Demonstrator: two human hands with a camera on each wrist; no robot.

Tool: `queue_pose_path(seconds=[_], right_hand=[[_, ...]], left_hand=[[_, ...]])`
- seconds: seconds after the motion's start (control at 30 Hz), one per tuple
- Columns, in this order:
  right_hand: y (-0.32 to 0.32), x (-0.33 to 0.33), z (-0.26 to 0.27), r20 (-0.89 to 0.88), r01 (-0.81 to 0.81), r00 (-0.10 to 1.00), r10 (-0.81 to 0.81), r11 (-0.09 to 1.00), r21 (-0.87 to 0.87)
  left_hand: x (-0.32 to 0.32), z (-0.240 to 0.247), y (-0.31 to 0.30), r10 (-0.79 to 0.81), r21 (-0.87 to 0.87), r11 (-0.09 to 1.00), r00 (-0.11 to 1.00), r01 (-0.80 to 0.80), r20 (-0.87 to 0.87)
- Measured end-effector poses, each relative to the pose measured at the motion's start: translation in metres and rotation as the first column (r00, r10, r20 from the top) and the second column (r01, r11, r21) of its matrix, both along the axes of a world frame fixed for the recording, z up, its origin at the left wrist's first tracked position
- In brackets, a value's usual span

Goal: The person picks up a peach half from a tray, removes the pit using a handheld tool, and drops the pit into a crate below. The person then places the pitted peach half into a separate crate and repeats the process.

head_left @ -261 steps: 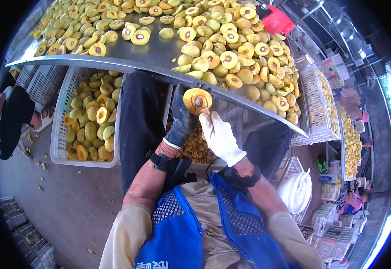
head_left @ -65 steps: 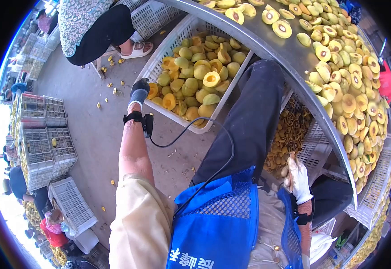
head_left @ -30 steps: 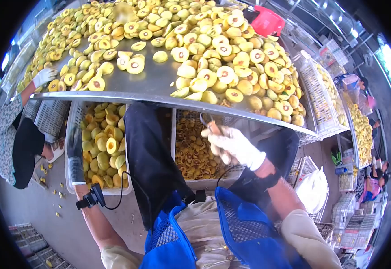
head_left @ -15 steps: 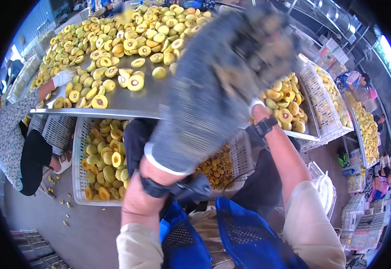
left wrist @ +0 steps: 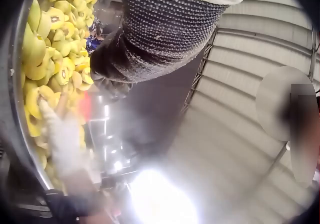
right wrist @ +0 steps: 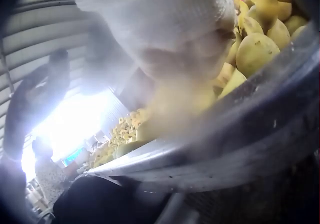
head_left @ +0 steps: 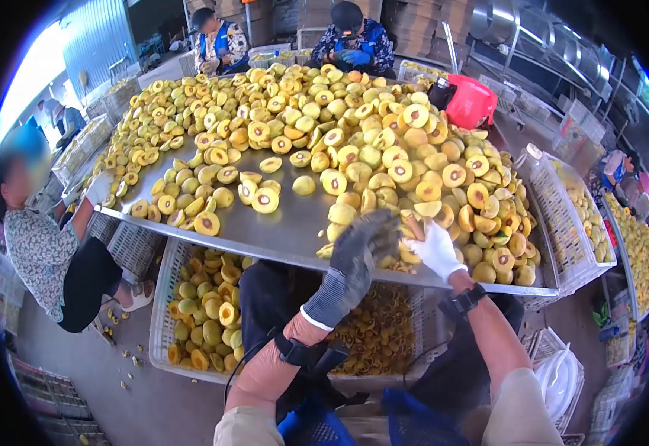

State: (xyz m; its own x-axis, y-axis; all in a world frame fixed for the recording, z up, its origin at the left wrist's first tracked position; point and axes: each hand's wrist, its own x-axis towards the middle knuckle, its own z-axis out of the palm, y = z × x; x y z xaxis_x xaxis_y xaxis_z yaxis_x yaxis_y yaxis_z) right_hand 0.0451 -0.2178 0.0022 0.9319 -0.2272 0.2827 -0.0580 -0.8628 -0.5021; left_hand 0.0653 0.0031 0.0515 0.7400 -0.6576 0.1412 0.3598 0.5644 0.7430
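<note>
My left hand (head_left: 361, 249), in a dark grey glove, is over the front edge of the metal table, its fingers loose beside the heap of halved yellow peaches (head_left: 401, 171). No fruit shows in it. In the left wrist view the knitted cuff and the back of the glove (left wrist: 160, 39) hide most of the fingers. My right hand (head_left: 437, 251), in a white glove, grips the wooden handle (head_left: 414, 227) of a pitting tool just right of the left hand. Its metal end is hidden against the peaches. Many halves in the heap show brown pits.
A white crate of pitted halves (head_left: 162, 312) stands under the table on the left. A crate of scraps (head_left: 384, 338) is between my knees. A red container (head_left: 471, 101) stands behind the heap. A person (head_left: 38, 245) sits at the left; others work across the table (head_left: 272, 223).
The left hand went from a peach half to the left crate, then came back up to the heap. The right hand, still gripping the tool, rose from below the edge to the peaches.
</note>
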Motion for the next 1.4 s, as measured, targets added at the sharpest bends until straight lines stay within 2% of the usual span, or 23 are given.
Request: queue_pose_path(seconds=[0.03, 0.07, 0.13, 0.17, 0.2, 0.23, 0.27, 0.3, 0.37, 0.43, 0.47, 0.57, 0.63, 0.67, 0.7, 0.77, 0.8, 0.87, 0.93, 1.03, 1.07, 1.17, 1.4], right_hand=[[-0.002, -0.001, -0.011, 0.073, -0.028, 0.997, 0.022, 0.996, 0.079], [-0.006, 0.002, -0.021, 0.006, 0.021, 1.0, -0.022, 0.987, 0.159], [-0.011, 0.0, -0.03, 0.174, -0.044, 0.984, 0.027, 0.994, 0.098], [-0.003, -0.002, -0.022, 0.146, -0.069, 0.989, 0.038, 0.974, 0.215], [0.013, -0.014, -0.001, 0.066, -0.08, 0.996, 0.053, 0.849, 0.523], [0.034, -0.026, 0.02, 0.006, -0.056, 0.997, 0.08, 0.648, 0.76], [0.051, -0.041, 0.035, -0.022, -0.03, 0.995, 0.102, 0.489, 0.872], [0.062, -0.053, 0.048, -0.035, -0.012, 0.993, 0.116, 0.375, 0.927], [0.063, -0.072, 0.042, 0.013, -0.051, 0.992, 0.124, 0.312, 0.949], [0.067, -0.086, 0.027, -0.016, -0.005, 0.998, 0.064, 0.313, 0.95], [0.073, -0.094, 0.022, -0.003, -0.002, 1.0, 0.02, 0.265, 0.964], [0.083, -0.114, 0.017, -0.006, 0.003, 0.999, 0.048, 0.061, 0.998], [0.101, -0.116, 0.027, 0.029, -0.031, 0.998, 0.047, 0.036, 0.999], [0.106, -0.117, 0.03, 0.039, -0.04, 0.997, 0.061, 0.021, 0.999], [0.107, -0.119, 0.025, 0.003, -0.007, 0.996, 0.088, 0.05, 0.999], [0.116, -0.12, 0.019, -0.1, 0.082, 0.988, 0.117, 0.155, 0.984], [0.125, -0.119, 0.019, -0.096, 0.074, 0.989, 0.11, 0.184, 0.98], [0.133, -0.116, 0.017, -0.135, 0.098, 0.982, 0.13, 0.258, 0.961], [0.14, -0.114, 0.023, -0.16, 0.096, 0.975, 0.154, 0.353, 0.931], [0.145, -0.113, 0.026, -0.153, 0.066, 0.974, 0.166, 0.435, 0.898], [0.146, -0.113, 0.027, -0.142, 0.054, 0.977, 0.159, 0.461, 0.886], [0.148, -0.113, 0.028, -0.108, 0.041, 0.989, 0.098, 0.524, 0.85], [0.144, -0.118, 0.024, -0.085, 0.014, 0.99, 0.112, 0.524, 0.852]], left_hand=[[-0.001, 0.002, 0.003, 0.057, -0.095, 0.994, 0.998, -0.059, -0.024], [-0.006, 0.005, 0.003, 0.098, -0.152, 0.985, 0.988, -0.079, 0.122], [-0.03, 0.003, -0.002, 0.207, -0.265, 0.957, 0.916, -0.117, 0.344], [-0.039, -0.002, -0.005, 0.197, -0.246, 0.963, 0.915, -0.113, 0.352], [-0.052, -0.007, -0.01, 0.146, -0.26, 0.961, 0.972, -0.095, 0.186], [-0.059, -0.025, -0.022, 0.147, -0.325, 0.941, 0.979, -0.094, 0.141], [-0.066, -0.036, -0.026, 0.139, -0.198, 0.969, 0.989, -0.147, -0.056], [-0.07, -0.053, -0.033, 0.209, -0.153, 0.963, 0.973, -0.222, -0.101], [-0.085, -0.078, -0.037, 0.432, -0.073, 0.893, 0.893, -0.443, -0.129], [-0.094, -0.086, -0.035, 0.556, -0.122, 0.807, 0.814, -0.577, -0.169], [-0.096, -0.087, -0.036, 0.606, -0.151, 0.761, 0.774, -0.631, -0.185], [-0.084, -0.104, -0.036, 0.733, -0.095, 0.679, 0.68, -0.728, 0.032], [-0.082, -0.099, -0.027, 0.734, -0.116, 0.679, 0.674, -0.725, 0.089], [-0.076, -0.1, -0.015, 0.687, -0.059, 0.707, 0.664, -0.705, 0.294], [-0.07, -0.102, -0.009, 0.609, -0.007, 0.721, 0.629, -0.693, 0.484], [-0.078, -0.086, -0.007, 0.502, -0.119, 0.864, 0.848, -0.488, 0.167], [-0.081, -0.119, -0.009, 0.456, -0.098, 0.888, 0.888, -0.449, 0.056], [-0.082, -0.072, 0.003, 0.519, -0.066, 0.854, 0.833, -0.517, 0.19], [-0.078, -0.071, 0.014, 0.554, -0.008, 0.814, 0.772, -0.581, 0.311], [-0.071, -0.086, 0.023, 0.546, 0.134, 0.678, 0.617, -0.723, 0.567], [-0.073, -0.088, 0.018, 0.609, 0.006, 0.771, 0.741, -0.636, 0.282], [-0.069, -0.078, 0.025, 0.595, 0.1, 0.704, 0.661, -0.703, 0.457], [-0.058, -0.079, 0.033, 0.557, 0.106, 0.722, 0.666, -0.683, 0.495]])
